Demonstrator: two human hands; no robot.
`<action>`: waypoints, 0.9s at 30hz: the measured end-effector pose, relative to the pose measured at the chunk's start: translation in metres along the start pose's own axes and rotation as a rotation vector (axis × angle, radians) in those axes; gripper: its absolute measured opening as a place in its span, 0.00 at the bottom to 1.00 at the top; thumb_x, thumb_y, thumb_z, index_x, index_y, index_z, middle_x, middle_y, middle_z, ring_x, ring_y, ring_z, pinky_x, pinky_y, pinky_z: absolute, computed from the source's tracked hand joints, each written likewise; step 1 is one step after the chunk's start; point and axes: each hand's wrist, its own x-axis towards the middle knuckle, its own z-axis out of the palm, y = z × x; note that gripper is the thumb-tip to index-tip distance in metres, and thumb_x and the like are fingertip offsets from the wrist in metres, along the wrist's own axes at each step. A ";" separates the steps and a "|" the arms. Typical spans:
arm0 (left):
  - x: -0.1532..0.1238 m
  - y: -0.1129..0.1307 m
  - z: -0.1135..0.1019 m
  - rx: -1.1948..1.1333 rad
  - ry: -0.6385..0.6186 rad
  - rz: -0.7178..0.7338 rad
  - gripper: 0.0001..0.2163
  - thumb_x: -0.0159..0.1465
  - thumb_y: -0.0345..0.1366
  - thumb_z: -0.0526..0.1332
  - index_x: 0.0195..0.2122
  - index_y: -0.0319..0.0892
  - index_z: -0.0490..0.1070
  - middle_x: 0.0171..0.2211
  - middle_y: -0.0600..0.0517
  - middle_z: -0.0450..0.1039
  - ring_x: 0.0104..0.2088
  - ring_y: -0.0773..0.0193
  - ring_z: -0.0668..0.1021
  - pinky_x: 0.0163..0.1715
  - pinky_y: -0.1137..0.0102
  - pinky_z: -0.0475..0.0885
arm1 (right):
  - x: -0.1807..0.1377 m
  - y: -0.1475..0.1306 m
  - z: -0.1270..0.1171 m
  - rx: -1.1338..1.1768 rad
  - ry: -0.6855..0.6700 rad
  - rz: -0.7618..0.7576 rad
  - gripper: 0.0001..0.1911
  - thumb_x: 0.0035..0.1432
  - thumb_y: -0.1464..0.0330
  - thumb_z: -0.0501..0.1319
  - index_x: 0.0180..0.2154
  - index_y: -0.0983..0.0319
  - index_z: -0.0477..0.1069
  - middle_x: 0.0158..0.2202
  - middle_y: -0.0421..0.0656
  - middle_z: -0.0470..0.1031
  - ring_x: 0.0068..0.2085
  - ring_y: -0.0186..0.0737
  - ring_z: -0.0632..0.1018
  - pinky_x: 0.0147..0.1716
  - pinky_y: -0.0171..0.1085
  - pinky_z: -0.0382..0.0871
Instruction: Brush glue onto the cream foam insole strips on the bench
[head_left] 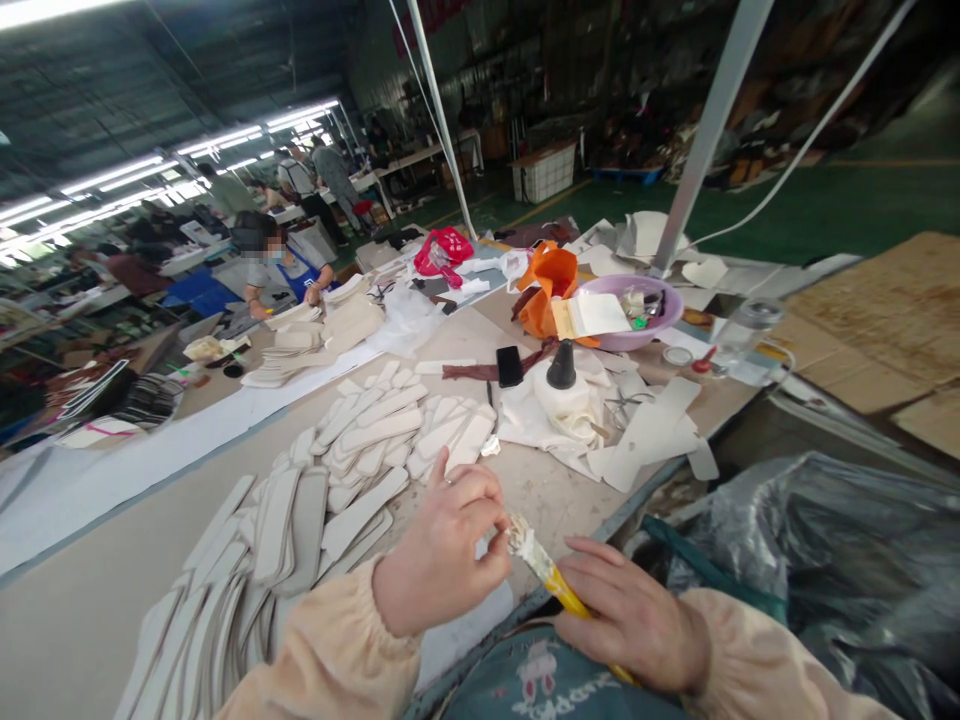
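Note:
My right hand [637, 615] is wrapped around the yellow handle of a glue brush [566, 592], which slants up toward the left. The brush's upper end is caked with whitish, dried-looking stuff. At that tip, the thumb and fingers of my left hand [454, 540] are pinched together, touching the crusted bristles. Beyond my left hand lie heaps of pale elongated cut pieces [375, 430], and more fan out in overlapping rows [202, 640] to the lower left. A white bottle with a black cone cap [562, 385] stands on a white cloth ahead of my hands.
A purple basin [660, 318] with small tools, an orange cloth [547, 285] and a black phone [509, 366] sit farther back. A clear jar [742, 335] stands right. A metal post [705, 140] rises at the table's edge. Across the table a co-worker [281, 270] handles stacked pieces.

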 end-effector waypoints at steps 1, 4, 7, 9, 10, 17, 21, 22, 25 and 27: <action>-0.002 0.000 0.001 0.026 0.016 0.009 0.07 0.52 0.25 0.57 0.27 0.43 0.70 0.32 0.53 0.70 0.43 0.61 0.72 0.61 0.49 0.40 | 0.000 0.000 0.002 0.006 -0.003 0.000 0.06 0.56 0.74 0.59 0.35 0.59 0.70 0.37 0.44 0.74 0.44 0.39 0.74 0.52 0.50 0.64; -0.006 0.000 0.001 0.092 0.050 0.034 0.06 0.54 0.26 0.56 0.27 0.44 0.70 0.31 0.54 0.71 0.44 0.61 0.72 0.61 0.49 0.40 | 0.004 0.001 0.004 0.032 -0.013 0.003 0.06 0.57 0.75 0.57 0.35 0.60 0.71 0.38 0.44 0.74 0.46 0.39 0.74 0.52 0.49 0.64; -0.008 -0.007 -0.002 0.148 0.088 0.038 0.06 0.55 0.27 0.56 0.27 0.43 0.70 0.31 0.54 0.71 0.44 0.61 0.72 0.61 0.48 0.40 | 0.009 0.001 0.002 0.059 -0.026 0.007 0.07 0.58 0.74 0.56 0.35 0.60 0.71 0.38 0.44 0.74 0.46 0.38 0.74 0.53 0.49 0.64; -0.009 -0.018 -0.009 0.185 0.195 0.012 0.06 0.55 0.26 0.57 0.27 0.43 0.70 0.32 0.53 0.72 0.44 0.61 0.73 0.61 0.48 0.40 | 0.010 0.001 -0.001 0.065 -0.024 0.004 0.07 0.59 0.74 0.55 0.35 0.60 0.71 0.38 0.45 0.75 0.45 0.38 0.74 0.52 0.48 0.65; -0.009 -0.025 -0.014 0.195 0.263 -0.010 0.06 0.54 0.26 0.57 0.27 0.43 0.70 0.32 0.53 0.72 0.44 0.61 0.73 0.61 0.48 0.41 | 0.009 0.001 -0.002 0.066 -0.025 0.001 0.08 0.59 0.75 0.54 0.35 0.61 0.71 0.38 0.45 0.75 0.45 0.38 0.74 0.52 0.48 0.65; -0.018 -0.041 -0.026 -0.147 0.166 -0.028 0.04 0.58 0.30 0.60 0.31 0.43 0.74 0.33 0.50 0.73 0.43 0.62 0.74 0.55 0.59 0.61 | -0.001 -0.001 -0.005 0.055 0.011 -0.008 0.08 0.60 0.75 0.54 0.35 0.60 0.71 0.38 0.45 0.76 0.46 0.39 0.74 0.52 0.49 0.65; -0.017 -0.026 -0.011 -0.278 0.147 -0.006 0.05 0.59 0.33 0.60 0.33 0.43 0.76 0.33 0.49 0.74 0.39 0.63 0.75 0.53 0.60 0.64 | -0.002 -0.001 -0.003 0.069 0.026 -0.047 0.08 0.57 0.76 0.56 0.34 0.60 0.71 0.40 0.46 0.76 0.49 0.41 0.73 0.51 0.51 0.65; -0.016 -0.023 -0.009 -0.281 0.149 0.011 0.05 0.60 0.33 0.60 0.32 0.43 0.76 0.32 0.49 0.74 0.39 0.63 0.75 0.54 0.59 0.63 | -0.002 -0.001 -0.003 0.074 0.016 -0.051 0.08 0.57 0.76 0.57 0.34 0.60 0.71 0.41 0.46 0.76 0.49 0.42 0.73 0.51 0.51 0.65; -0.014 -0.017 -0.006 -0.280 0.153 0.082 0.05 0.59 0.33 0.60 0.32 0.43 0.76 0.31 0.49 0.75 0.39 0.63 0.75 0.56 0.58 0.60 | -0.004 -0.001 -0.003 0.075 0.005 -0.044 0.08 0.57 0.76 0.57 0.35 0.60 0.72 0.41 0.46 0.76 0.50 0.42 0.73 0.52 0.51 0.64; -0.015 -0.016 -0.005 -0.277 0.145 0.113 0.05 0.59 0.32 0.60 0.32 0.42 0.76 0.31 0.50 0.75 0.39 0.63 0.75 0.58 0.58 0.57 | -0.005 -0.003 -0.003 0.078 -0.005 -0.042 0.08 0.58 0.76 0.56 0.35 0.61 0.72 0.41 0.47 0.76 0.49 0.43 0.73 0.52 0.52 0.64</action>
